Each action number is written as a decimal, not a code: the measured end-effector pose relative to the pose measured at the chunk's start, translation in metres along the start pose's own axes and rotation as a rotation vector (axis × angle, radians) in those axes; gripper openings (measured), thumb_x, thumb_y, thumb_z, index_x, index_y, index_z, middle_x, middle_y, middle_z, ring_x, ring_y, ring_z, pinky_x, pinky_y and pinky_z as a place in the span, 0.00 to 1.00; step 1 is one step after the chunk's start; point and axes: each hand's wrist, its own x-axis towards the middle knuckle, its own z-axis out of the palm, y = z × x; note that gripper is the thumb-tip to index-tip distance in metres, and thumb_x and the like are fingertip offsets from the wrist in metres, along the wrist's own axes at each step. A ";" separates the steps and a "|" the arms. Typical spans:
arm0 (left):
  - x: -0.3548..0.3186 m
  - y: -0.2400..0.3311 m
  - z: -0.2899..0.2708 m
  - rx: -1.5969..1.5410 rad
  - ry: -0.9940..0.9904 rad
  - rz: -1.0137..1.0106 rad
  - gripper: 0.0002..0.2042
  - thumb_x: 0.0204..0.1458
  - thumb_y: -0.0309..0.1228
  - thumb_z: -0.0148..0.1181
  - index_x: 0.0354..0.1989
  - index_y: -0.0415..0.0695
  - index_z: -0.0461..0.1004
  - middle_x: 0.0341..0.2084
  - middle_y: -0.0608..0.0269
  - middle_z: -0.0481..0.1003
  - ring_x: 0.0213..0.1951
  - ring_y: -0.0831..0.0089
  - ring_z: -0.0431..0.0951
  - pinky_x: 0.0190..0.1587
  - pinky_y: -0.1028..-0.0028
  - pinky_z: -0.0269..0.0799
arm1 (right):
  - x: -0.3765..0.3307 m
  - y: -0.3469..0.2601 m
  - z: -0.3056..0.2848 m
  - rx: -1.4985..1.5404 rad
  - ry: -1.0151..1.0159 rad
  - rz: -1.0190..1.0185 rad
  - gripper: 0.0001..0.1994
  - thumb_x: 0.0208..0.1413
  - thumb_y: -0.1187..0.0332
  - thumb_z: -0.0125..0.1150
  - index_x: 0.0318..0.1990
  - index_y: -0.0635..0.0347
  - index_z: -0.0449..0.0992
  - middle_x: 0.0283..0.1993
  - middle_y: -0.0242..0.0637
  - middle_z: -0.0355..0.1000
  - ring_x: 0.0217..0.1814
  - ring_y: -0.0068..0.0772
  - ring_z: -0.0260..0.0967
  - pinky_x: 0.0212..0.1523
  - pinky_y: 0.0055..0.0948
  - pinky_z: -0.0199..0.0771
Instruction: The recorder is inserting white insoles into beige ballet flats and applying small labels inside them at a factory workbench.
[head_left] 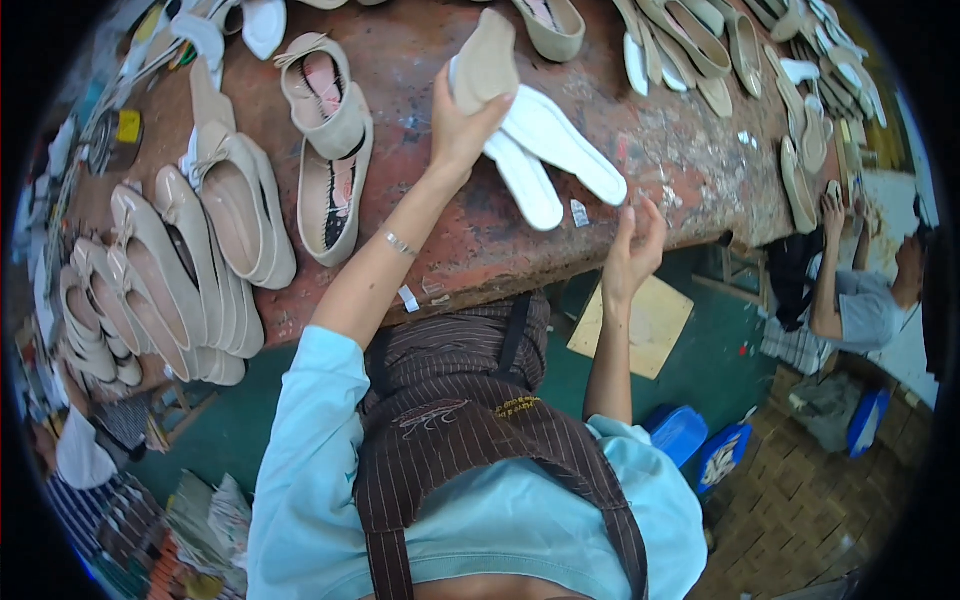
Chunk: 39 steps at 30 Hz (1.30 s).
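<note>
My left hand (463, 128) is closed around a few shoe insoles above the table. A beige insole (487, 58) points up and away from the grip. Two white insoles (565, 140) fan out toward the right from beneath the fingers. Just below the end of the longer white one, my right hand (637, 245) is raised with its fingers loosely curled and apart, and I see nothing in it. A small white label (580, 213) lies on the table beside the insoles.
The worn reddish table (420, 250) carries rows of beige flats (165, 275) at left and more shoes (690, 40) at far right. Two stacked flats (333, 190) stand near my left forearm. A wooden stool (640, 325) and blue bins (678, 435) are below; another person (870, 300) sits at right.
</note>
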 end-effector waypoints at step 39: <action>-0.030 0.092 -0.119 1.358 0.359 0.482 0.20 0.45 0.37 0.67 0.46 0.42 0.76 0.50 0.53 0.73 0.55 0.52 0.69 0.56 0.56 0.65 | -0.078 0.263 -0.146 -0.227 0.104 0.736 0.24 0.67 0.53 0.45 0.54 0.68 0.70 0.43 0.47 0.74 0.39 0.40 0.72 0.41 0.38 0.73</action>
